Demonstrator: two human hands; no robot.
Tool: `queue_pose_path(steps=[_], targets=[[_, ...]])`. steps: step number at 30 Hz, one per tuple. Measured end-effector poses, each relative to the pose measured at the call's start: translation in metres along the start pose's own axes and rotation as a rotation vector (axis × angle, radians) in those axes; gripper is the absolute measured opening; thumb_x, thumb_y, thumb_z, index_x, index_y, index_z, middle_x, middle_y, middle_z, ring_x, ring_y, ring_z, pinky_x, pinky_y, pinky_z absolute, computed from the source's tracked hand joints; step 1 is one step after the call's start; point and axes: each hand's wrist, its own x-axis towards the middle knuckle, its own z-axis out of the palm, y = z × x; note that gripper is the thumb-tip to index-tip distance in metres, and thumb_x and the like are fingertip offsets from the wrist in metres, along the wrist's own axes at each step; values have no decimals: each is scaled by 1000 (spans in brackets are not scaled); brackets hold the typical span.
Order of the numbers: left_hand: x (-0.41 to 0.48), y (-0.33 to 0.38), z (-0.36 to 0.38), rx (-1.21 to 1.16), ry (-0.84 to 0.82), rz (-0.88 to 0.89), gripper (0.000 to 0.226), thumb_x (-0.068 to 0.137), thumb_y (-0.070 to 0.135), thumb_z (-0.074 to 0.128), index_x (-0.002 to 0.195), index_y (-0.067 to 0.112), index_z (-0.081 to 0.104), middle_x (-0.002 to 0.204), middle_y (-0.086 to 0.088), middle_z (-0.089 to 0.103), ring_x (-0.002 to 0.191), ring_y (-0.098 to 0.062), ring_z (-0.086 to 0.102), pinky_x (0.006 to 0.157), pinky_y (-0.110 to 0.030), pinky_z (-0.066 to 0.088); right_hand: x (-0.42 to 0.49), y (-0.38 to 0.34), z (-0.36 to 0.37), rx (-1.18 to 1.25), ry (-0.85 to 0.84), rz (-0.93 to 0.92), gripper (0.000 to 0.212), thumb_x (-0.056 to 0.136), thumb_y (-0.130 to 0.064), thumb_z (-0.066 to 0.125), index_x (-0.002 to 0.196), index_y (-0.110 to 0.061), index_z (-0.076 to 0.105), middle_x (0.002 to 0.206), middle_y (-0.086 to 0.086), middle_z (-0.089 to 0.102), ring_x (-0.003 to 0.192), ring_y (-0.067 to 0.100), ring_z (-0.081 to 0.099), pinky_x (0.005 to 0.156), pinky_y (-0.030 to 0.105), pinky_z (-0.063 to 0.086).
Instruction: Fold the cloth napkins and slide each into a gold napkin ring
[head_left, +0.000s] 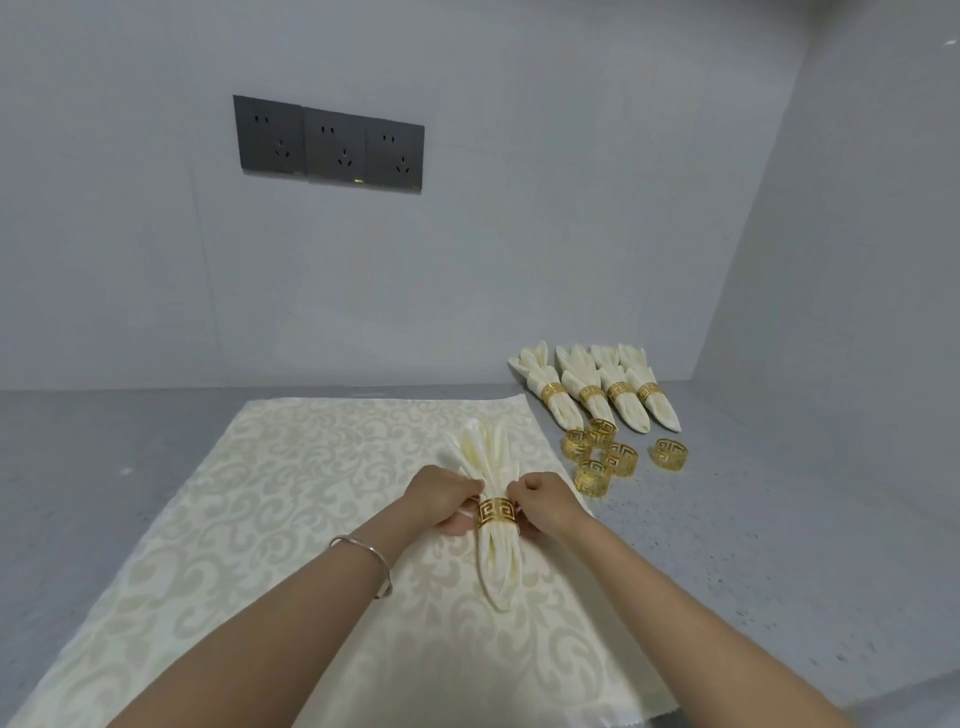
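The napkin (496, 545) I am working on is a cream cloth with a soft sheen, gathered into a long bundle of rounded folds that tapers to a blunt tip toward me and fans into loose loops at the far end. A gold ring (496, 512) sits around its middle, a shiny metal band cut through with a square key pattern. The bundle lies on a flat cloth (260, 493) of the same cream colour, woven with pale scrolling leaves and spread over a grey speckled counter (727, 519). The napkin runs straight away from me, between my two hands, with the ring level with my knuckles. My left hand (444, 499) closes in from the left, fingers curled over the folds just above the ring and thumb tucked low beside the band. My right hand (545, 504) mirrors it from the right, fingers bent tight and pinching at the same spot. Both hands grip the napkin narrowly; whether my fingertips also press on the metal itself I cannot tell from here. A thin silver bracelet (363, 561) circles my left wrist. To the right, five loose rings (622, 458) stand in a cluster on the counter, and beyond them four finished napkins (597, 389) lie side by side, each banded in gold.
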Motion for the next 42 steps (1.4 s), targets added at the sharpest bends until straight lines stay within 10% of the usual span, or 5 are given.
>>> queue_pose_path(steps=[9, 21, 28, 34, 42], targets=[[17, 42, 7, -598, -204, 105, 44, 93, 35, 60, 129, 14, 46, 119, -10, 64, 96, -25, 70, 77, -32, 58, 17, -34, -46, 521, 61, 48, 20, 93, -14, 49, 73, -11, 54, 64, 2, 54, 61, 14, 53, 64, 25, 49], [104, 164, 106, -546, -206, 234, 60, 86, 37, 68, 129, 22, 29, 106, -10, 60, 79, -21, 69, 72, -28, 59, 81, -4, -149, 113, 420, -203, 38, 76, -31, 78, 102, -17, 54, 100, -8, 58, 98, 11, 55, 79, 19, 39], [198, 164, 145, 242, -119, 521, 73, 95, 56, 37, 153, 24, 7, 157, 0, 23, 143, -20, 26, 116, -33, 20, 174, 63, -245, 118, 694, -37, 42, 73, -26, 80, 102, -15, 52, 102, 0, 58, 91, 18, 55, 83, 33, 47], [262, 156, 149, 840, -3, 640, 63, 96, 60, 17, 152, 33, 8, 160, 8, 9, 148, -16, -4, 119, -41, -6, 247, 125, -286, 21, 783, 148, 29, 75, -23, 76, 93, -12, 56, 99, 8, 64, 83, 22, 55, 74, 33, 46], [298, 144, 160, 1000, -15, 575, 59, 96, 59, 11, 151, 37, 7, 161, 8, 1, 148, -19, -7, 117, -45, -11, 294, 146, -267, -131, 721, 122, 44, 77, -32, 76, 113, -13, 59, 110, 7, 63, 98, 25, 58, 74, 30, 41]])
